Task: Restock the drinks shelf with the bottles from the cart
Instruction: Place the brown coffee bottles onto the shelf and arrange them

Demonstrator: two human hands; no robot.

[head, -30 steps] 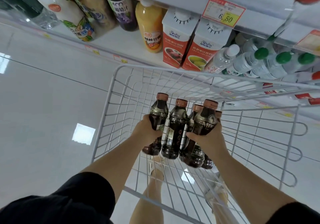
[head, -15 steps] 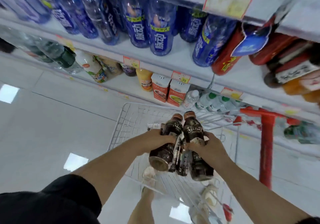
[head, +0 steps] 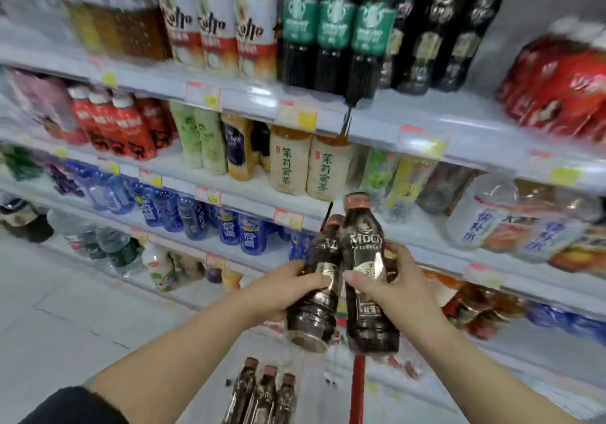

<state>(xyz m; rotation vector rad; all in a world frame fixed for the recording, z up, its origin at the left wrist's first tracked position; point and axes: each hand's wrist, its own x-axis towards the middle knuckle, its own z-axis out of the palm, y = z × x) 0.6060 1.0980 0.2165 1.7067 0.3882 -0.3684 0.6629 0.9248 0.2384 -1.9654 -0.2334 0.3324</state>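
Observation:
I hold dark coffee bottles with brown caps up in front of the drinks shelves. My left hand (head: 284, 287) grips one dark coffee bottle (head: 316, 299), tilted, its base toward me. My right hand (head: 390, 287) grips another coffee bottle (head: 364, 256), nearly upright, its label facing me. The two bottles touch side by side. More bottles may sit behind them; I cannot tell. Three more coffee bottles (head: 262, 394) stand low in the cart at the bottom of the view.
Stocked shelves fill the view: jasmine tea bottles (head: 306, 169) just above my hands, blue bottles (head: 229, 227) to the left, red bottles (head: 114, 125) upper left, large water jugs (head: 492, 214) to the right. A red post (head: 357, 387) rises below the bottles. White floor (head: 65, 309) lies to the left.
I have lifted the bottles out of the cart and up toward the shelves. My view has swung from down into the cart to the middle shelves.

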